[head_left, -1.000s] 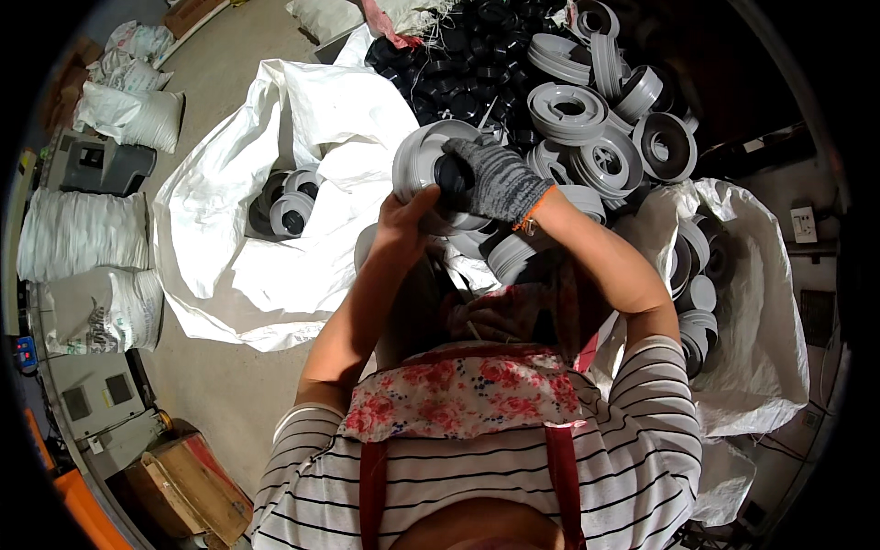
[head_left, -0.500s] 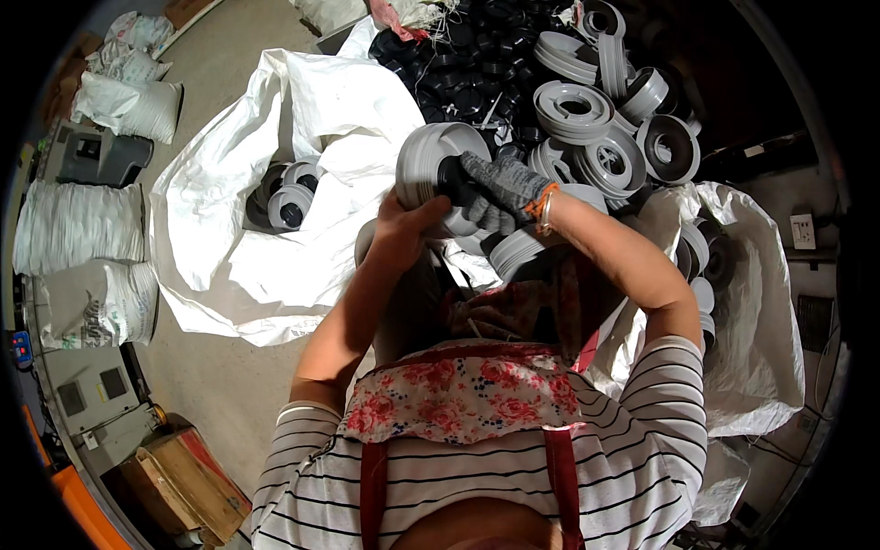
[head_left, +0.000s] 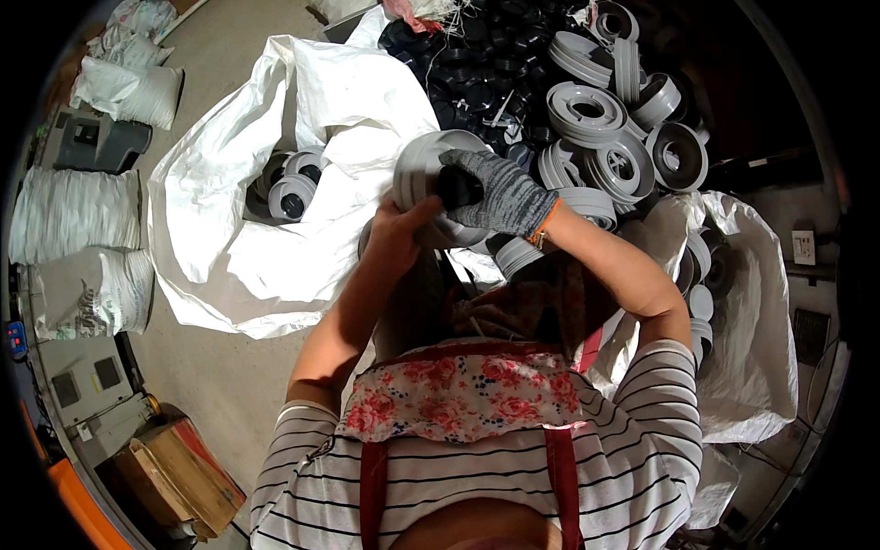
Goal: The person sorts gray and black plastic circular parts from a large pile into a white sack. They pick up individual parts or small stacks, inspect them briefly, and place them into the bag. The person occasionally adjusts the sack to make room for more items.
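A round grey plastic part [head_left: 414, 172] with a ribbed outer wall is held up in front of my lap, tilted on edge. My bare left hand [head_left: 400, 235] grips its lower left rim, the thumb pressed against the inner side. At the centre of the part sits a round black cap [head_left: 456, 189]. Closed round that cap is my right hand [head_left: 510, 194], in a grey knitted glove with an orange cuff; some fingertips are hidden behind the part. Below my right wrist lies another grey ribbed part [head_left: 519, 258].
Black caps [head_left: 477, 64] lie heaped ahead. Several grey parts [head_left: 587, 110] are piled at the right. A white woven sack [head_left: 220, 293] holding finished-looking pieces gapes open on the left; another sack [head_left: 756, 367] with grey parts stands at right. Filled sacks [head_left: 78, 215] and cardboard [head_left: 188, 477] line the left side.
My gloved right hand has turned on the black cap, its back now facing up more. The grey part stays in my left hand. The whole view has shifted slightly.
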Demonstrator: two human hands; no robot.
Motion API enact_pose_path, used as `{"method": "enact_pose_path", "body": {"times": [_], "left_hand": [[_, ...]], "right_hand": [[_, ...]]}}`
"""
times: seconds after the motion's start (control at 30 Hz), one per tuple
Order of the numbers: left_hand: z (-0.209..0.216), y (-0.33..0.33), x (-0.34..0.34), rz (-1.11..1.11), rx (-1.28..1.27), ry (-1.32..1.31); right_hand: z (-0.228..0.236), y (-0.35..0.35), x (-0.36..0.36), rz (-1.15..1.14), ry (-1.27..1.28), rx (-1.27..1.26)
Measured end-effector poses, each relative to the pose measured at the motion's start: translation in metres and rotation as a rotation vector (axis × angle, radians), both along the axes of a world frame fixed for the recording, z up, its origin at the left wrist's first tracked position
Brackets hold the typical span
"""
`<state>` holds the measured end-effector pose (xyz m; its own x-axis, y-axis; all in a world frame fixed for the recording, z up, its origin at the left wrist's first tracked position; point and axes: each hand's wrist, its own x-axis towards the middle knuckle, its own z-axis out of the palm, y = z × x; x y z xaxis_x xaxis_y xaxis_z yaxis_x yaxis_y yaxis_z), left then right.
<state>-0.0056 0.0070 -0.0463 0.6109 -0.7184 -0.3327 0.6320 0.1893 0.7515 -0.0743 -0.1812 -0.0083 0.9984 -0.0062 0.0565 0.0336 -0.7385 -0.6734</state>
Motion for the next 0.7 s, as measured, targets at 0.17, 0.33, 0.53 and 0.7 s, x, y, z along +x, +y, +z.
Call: {"method": "enact_pose_path", "body": {"times": [0.17,0.33,0.53,0.7], "left_hand": [[0.013,-0.004,-0.011,-0.014,0.114,-0.342],[0.018,-0.007,-0.007,0.012,0.141,-0.219],[0.031,0.005,-0.010,0.020,0.317,-0.523],[0.058,0.017,0.032,0.285,0.631,-0.846]], "right_hand": [[-0.011,0.003,0.001,-0.272,0.245,0.459],[-0.053,-0.016,-0.001,-0.081,-0.023,0.082],[-0.019,-0.005,0.003,-0.279,0.910,1.190],[-0.019,-0.001,-0.001,-0.097,0.116,-0.465]]}}
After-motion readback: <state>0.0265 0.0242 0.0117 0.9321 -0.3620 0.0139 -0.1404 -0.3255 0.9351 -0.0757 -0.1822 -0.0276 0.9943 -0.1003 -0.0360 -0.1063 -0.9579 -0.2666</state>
